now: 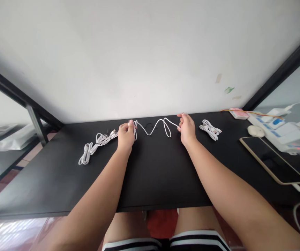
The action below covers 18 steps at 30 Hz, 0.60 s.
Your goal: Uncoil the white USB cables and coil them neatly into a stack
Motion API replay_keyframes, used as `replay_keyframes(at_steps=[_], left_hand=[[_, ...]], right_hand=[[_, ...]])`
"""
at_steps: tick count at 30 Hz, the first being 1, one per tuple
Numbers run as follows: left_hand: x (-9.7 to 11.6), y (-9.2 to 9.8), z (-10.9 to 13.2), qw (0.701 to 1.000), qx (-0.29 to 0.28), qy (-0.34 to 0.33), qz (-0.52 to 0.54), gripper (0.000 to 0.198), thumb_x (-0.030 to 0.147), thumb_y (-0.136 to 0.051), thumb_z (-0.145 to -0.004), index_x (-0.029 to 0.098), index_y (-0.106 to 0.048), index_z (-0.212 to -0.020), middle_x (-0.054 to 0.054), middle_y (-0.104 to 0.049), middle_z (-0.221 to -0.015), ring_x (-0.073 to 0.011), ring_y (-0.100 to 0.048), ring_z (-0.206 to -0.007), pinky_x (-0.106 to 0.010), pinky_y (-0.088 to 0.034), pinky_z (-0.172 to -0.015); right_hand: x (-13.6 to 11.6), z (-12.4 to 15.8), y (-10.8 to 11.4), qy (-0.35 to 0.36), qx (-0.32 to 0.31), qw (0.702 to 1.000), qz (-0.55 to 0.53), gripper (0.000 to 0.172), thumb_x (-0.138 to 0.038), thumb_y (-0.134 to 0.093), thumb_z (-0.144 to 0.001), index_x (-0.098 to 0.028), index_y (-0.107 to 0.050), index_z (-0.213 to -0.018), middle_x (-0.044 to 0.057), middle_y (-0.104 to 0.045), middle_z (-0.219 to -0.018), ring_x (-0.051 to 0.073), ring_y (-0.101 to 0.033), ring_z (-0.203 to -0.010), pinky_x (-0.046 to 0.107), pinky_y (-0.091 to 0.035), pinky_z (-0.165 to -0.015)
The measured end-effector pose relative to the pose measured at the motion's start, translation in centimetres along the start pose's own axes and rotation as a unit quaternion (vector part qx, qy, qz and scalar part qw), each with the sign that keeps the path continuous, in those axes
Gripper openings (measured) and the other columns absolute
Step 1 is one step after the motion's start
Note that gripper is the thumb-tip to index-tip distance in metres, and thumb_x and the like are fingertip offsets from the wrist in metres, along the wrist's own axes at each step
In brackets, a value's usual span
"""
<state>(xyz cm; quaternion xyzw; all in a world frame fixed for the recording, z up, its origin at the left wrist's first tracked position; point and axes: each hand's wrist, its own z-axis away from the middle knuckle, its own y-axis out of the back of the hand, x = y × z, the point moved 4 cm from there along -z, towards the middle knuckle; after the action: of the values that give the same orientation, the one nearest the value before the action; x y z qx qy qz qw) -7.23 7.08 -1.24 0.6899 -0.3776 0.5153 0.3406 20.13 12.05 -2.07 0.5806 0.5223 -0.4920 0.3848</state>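
A white cable (155,127) lies in wavy loops on the black table (152,167) between my two hands. My left hand (126,135) is closed around one end of it, fingers curled. My right hand (186,129) pinches the other end between thumb and fingers. A pile of loose white cables (96,144) lies just left of my left hand. A small coiled white cable bundle (210,129) rests just right of my right hand.
A phone (271,158) lies face up at the right, plugged into a cable. Behind it are a white power strip (278,130), a white mouse (256,131) and a pink item (238,113). A white wall stands close behind the table.
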Motion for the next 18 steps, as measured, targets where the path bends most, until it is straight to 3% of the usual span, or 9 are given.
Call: replay_keyframes(at_steps=[2,4,8,13,18], left_hand=[[0.5,0.3,0.1,0.998,0.022,-0.049,-0.035,0.044,0.055,-0.061,-0.089,0.017,-0.067,-0.068,-0.005,-0.062,-0.08,-0.0154,-0.059,-0.078,-0.024,-0.043,-0.062],[0.8,0.2,0.3,0.998,0.008,-0.048,-0.036,0.045,0.057,-0.06,-0.088,0.017,-0.071,-0.072,-0.003,-0.059,-0.072,-0.0147,-0.056,-0.07,-0.025,-0.04,-0.058],[0.9,-1.3,1.2,0.993,-0.111,0.013,0.026,0.045,0.06,-0.065,-0.084,0.016,-0.074,-0.082,0.003,-0.049,-0.055,-0.0098,-0.041,-0.051,-0.025,-0.031,-0.051],[1.5,-3.2,2.5,0.964,-0.245,0.03,0.098,0.037,0.051,-0.074,-0.08,0.015,-0.077,-0.088,0.0,-0.056,-0.062,-0.0104,-0.047,-0.058,-0.026,-0.038,-0.057],[1.7,-3.7,3.2,0.944,-0.302,0.057,0.122,0.035,0.044,-0.077,-0.079,0.016,-0.079,-0.099,-0.004,-0.067,-0.077,-0.0109,-0.054,-0.066,-0.027,-0.044,-0.066]], right_hand=[[-0.4,0.8,-0.8,-0.01,0.0,0.999,-0.044,0.044,-0.067,-0.055,-0.085,-0.023,-0.061,-0.091,-0.006,-0.032,-0.064,0.01,-0.026,-0.049,0.026,-0.024,-0.046],[-0.9,1.6,-2.0,-0.022,-0.062,0.994,-0.082,0.041,-0.062,-0.063,-0.083,-0.022,-0.065,-0.09,-0.006,-0.035,-0.064,0.009,-0.027,-0.05,0.026,-0.025,-0.046],[-1.5,3.1,-3.6,-0.083,-0.19,0.967,-0.151,0.04,-0.06,-0.071,-0.08,-0.021,-0.07,-0.093,-0.007,-0.033,-0.061,0.008,-0.027,-0.05,0.026,-0.025,-0.047],[-1.6,3.4,-3.8,-0.093,-0.214,0.954,-0.19,0.036,-0.053,-0.078,-0.076,-0.02,-0.074,-0.092,-0.008,-0.035,-0.056,0.007,-0.026,-0.05,0.026,-0.023,-0.048],[-1.2,3.6,-4.0,-0.093,-0.256,0.943,-0.189,0.032,-0.044,-0.085,-0.071,-0.023,-0.076,-0.093,-0.006,-0.047,-0.061,0.007,-0.034,-0.052,0.026,-0.027,-0.049]])
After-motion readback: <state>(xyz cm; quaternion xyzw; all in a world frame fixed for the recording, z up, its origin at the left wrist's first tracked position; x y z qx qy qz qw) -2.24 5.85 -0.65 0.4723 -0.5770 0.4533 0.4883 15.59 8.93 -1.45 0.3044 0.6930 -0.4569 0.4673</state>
